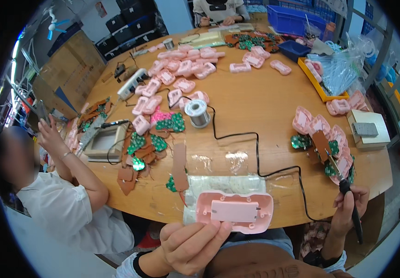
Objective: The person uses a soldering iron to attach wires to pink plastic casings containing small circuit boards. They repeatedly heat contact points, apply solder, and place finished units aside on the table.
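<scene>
My left hand (193, 245) pinches the lower edge of a pink plastic casing half (265, 208) at the table's near edge. The casing's inner side faces up, with screw posts and a rectangular battery cover area in the middle. My right hand (350, 211) grips a soldering iron (344, 186) by its black handle. Its metal tip points up and left, over brown boards (321, 144), green circuit boards (300, 142) and pink casings (319, 124) at the right. Under the held casing lies a pale work mat (227, 184).
A solder spool (197, 114) stands mid-table, beside a black cord (257, 153). Pink casings (186, 67) and circuit boards (158, 142) lie in heaps. A power strip (132, 84), a yellow tray (318, 85) and a white block (371, 132) surround them. Co-workers sit left (70, 204) and far (218, 11).
</scene>
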`<state>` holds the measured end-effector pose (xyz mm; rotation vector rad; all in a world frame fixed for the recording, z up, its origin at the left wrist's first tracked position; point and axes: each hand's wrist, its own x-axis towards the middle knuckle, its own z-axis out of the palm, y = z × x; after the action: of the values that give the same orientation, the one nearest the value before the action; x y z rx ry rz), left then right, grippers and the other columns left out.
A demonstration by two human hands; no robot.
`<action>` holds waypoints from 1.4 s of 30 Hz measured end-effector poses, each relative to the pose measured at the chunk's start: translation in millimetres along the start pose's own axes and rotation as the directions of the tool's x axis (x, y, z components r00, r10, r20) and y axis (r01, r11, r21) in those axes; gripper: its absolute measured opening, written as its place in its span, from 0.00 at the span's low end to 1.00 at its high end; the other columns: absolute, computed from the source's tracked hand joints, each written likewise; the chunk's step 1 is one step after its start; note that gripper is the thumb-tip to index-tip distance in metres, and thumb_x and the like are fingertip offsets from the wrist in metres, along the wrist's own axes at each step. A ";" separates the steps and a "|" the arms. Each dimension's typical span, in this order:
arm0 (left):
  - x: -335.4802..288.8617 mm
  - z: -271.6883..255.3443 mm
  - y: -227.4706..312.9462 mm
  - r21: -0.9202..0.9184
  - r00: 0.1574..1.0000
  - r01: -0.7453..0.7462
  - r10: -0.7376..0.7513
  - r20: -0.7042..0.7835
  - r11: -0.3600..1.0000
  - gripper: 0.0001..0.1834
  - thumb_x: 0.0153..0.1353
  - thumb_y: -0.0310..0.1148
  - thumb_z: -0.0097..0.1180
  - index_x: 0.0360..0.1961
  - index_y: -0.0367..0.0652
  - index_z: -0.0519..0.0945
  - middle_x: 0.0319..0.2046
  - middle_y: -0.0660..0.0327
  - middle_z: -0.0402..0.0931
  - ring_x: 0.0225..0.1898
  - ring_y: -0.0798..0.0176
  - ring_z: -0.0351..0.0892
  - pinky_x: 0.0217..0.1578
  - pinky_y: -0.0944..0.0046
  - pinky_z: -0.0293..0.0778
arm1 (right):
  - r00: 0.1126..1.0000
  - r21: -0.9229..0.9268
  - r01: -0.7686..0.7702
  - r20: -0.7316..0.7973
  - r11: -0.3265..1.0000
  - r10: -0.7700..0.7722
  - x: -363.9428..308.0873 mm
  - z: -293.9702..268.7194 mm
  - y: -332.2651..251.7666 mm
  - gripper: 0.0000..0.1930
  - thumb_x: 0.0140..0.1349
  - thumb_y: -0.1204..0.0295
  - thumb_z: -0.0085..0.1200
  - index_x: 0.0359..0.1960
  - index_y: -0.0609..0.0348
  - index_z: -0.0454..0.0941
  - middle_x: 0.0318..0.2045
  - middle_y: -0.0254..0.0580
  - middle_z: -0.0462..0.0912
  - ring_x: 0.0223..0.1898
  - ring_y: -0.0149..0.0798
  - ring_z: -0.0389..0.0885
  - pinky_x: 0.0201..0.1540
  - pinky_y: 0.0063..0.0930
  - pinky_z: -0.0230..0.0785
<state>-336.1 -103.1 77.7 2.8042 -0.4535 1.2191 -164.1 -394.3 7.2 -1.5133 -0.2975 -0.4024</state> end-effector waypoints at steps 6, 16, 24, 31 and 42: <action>-36.3 46.9 26.9 -0.220 0.980 0.194 -0.180 0.082 0.956 0.14 0.43 0.25 0.66 0.35 0.38 0.84 0.35 0.62 0.78 0.31 0.64 0.76 0.26 0.68 0.68 | 0.999 0.029 0.038 0.025 0.999 -0.039 -0.5 -0.5 -3.5 0.08 0.61 0.76 0.48 0.41 0.63 0.68 0.29 0.41 0.72 0.21 0.27 0.72 0.23 0.19 0.66; -15.3 92.2 15.8 -0.288 0.831 0.552 -0.486 0.272 0.783 0.08 0.49 0.28 0.66 0.30 0.40 0.80 0.28 0.60 0.75 0.29 0.55 0.73 0.32 0.57 0.68 | 0.998 -0.028 -0.045 0.043 0.999 0.046 -0.2 14.9 -10.9 0.10 0.60 0.72 0.51 0.40 0.62 0.67 0.26 0.41 0.73 0.21 0.27 0.72 0.24 0.19 0.66; 14.4 136.1 -13.2 -0.292 0.800 0.532 -0.359 0.481 0.795 0.05 0.48 0.25 0.64 0.28 0.40 0.80 0.26 0.57 0.73 0.32 0.52 0.72 0.35 0.57 0.68 | 0.997 0.013 -0.022 0.073 1.000 0.021 1.2 19.2 -15.0 0.12 0.59 0.71 0.51 0.42 0.61 0.65 0.24 0.40 0.71 0.21 0.28 0.72 0.22 0.18 0.66; 4.2 63.4 17.2 -0.305 0.667 0.732 -0.548 0.505 0.610 0.08 0.45 0.21 0.65 0.27 0.39 0.80 0.29 0.59 0.74 0.30 0.54 0.72 0.32 0.60 0.69 | 0.868 0.115 0.016 0.492 0.993 -0.071 -8.9 12.2 -6.9 0.16 0.51 0.75 0.61 0.39 0.59 0.66 0.23 0.41 0.74 0.20 0.30 0.69 0.24 0.24 0.62; -20.4 87.7 46.8 -0.312 0.534 0.845 -0.668 0.518 0.433 0.06 0.45 0.20 0.65 0.26 0.35 0.80 0.31 0.58 0.74 0.32 0.58 0.75 0.31 0.63 0.72 | 0.668 0.093 0.043 0.738 0.995 -0.098 -19.2 28.9 -5.1 0.14 0.43 0.80 0.62 0.32 0.59 0.72 0.17 0.38 0.72 0.13 0.36 0.67 0.17 0.27 0.55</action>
<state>-300.7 -157.0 -0.6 2.1912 0.4454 0.3253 -181.9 -364.1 4.7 -1.5398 -1.0154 0.2045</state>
